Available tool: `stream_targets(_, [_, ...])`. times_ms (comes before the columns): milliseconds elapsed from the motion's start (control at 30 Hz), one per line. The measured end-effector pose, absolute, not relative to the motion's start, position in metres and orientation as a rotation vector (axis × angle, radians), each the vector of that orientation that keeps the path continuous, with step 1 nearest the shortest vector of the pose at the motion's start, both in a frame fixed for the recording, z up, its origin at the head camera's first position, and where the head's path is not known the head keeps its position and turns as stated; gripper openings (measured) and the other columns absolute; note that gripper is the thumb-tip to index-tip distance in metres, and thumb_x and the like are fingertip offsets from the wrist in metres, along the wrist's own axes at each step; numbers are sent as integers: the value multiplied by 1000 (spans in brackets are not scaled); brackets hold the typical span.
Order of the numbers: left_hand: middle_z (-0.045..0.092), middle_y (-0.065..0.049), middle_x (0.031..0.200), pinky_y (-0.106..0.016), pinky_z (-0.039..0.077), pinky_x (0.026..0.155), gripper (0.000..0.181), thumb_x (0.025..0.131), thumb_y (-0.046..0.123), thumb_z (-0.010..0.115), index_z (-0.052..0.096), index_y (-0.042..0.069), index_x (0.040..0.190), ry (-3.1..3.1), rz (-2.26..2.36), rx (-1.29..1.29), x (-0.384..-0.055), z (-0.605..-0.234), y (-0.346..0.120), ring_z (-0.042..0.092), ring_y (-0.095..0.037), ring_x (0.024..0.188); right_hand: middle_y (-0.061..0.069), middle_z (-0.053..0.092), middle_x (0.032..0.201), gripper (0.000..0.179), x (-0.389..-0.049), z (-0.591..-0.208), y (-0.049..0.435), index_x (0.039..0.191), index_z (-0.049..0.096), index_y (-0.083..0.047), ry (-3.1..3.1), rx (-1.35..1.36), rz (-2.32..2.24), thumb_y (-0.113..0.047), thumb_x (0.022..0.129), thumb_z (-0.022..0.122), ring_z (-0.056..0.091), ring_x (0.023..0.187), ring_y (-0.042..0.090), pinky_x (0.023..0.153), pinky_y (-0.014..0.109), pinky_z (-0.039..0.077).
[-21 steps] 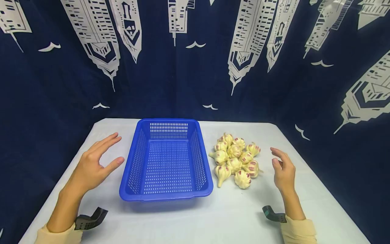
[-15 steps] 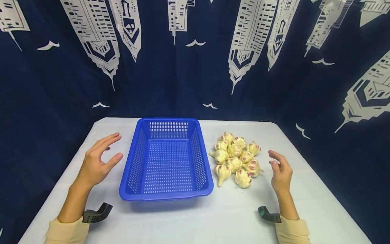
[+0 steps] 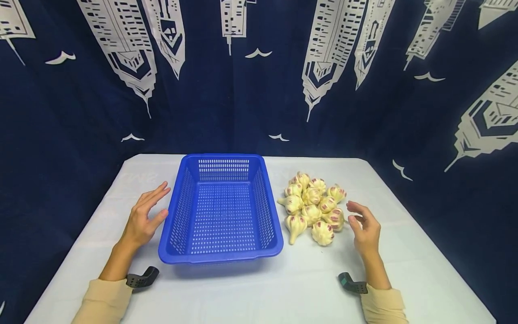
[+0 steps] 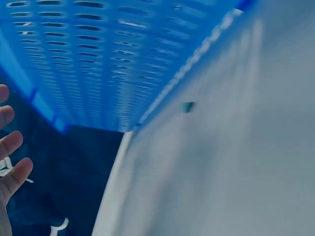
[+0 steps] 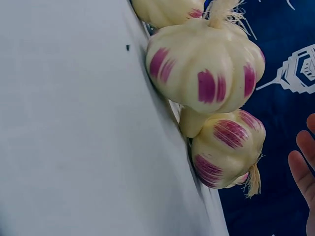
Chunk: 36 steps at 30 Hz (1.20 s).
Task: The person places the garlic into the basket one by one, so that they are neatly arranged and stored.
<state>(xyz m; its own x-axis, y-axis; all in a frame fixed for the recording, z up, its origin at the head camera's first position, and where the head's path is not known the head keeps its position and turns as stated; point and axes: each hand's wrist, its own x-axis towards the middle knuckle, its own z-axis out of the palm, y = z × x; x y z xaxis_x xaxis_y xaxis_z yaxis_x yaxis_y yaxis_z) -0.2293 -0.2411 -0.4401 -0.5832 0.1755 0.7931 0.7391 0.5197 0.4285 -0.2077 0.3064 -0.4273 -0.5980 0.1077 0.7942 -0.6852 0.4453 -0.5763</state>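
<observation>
Left hand (image 3: 141,223): relaxed, just beside left rim of blue basket (image 3: 220,257) | right hand (image 3: 366,230): relaxed, near garlic bulbs (image 3: 311,214) toward right edge of white surface (image 3: 299,290)

Hands (image 3: 141,220) (image 3: 367,231) well apart, relaxed

A staged corner, its wider room hidden: a navy fabric backdrop (image 3: 230,99) printed with white skyscrapers (image 3: 329,45) (all upside down) closes in a rectangular, white-covered desk (image 3: 307,288).
</observation>
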Motion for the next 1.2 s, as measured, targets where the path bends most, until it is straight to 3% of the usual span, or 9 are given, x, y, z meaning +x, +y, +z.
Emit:
stream_targets(300, [53,-22,141,-22,28,105,52,85,14,55,58,-6,132,-2089,-1059,-794,-235,-457,-234,50,-27,120,40,60,103,37,-212,-440,311,109,59,23,-1950,539,1173,13,74,58,59,104,9,84,14,46])
stream_targets(567, [52,-23,141,-23,28,105,54,82,13,52,58,-7,132,-2064,-1095,-797,-238,-460,-230,49,-23,121,21,67,108,49,-221,-454,327,113,68,6,-2093,545,995,0,65,79,55,108,4,85,21,42])
stream_targets(700, [52,-21,142,-24,33,98,56,80,12,52,58,-6,133,-2067,-1107,-788,-237,-460,-230,50,-19,121,16,67,109,54,-220,-455,327,114,69,2,-2139,547,955,-5,62,83,57,99,15,78,22,42])
stream_targets(867, [52,-21,142,-32,41,83,57,80,12,51,57,-5,134,-2063,-1127,-779,-237,-463,-232,50,-14,118,12,68,107,57,-218,-455,324,115,69,-1,-2199,557,919,-8,61,86,58,84,26,68,24,42])
stream_targets(1200, [52,-20,142,-38,41,79,57,80,14,50,58,-4,133,-2065,-1156,-739,-235,-465,-231,50,-8,116,11,69,93,68,-220,-460,324,113,67,6,-2294,712,934,-9,52,93,59,71,23,59,29,44])
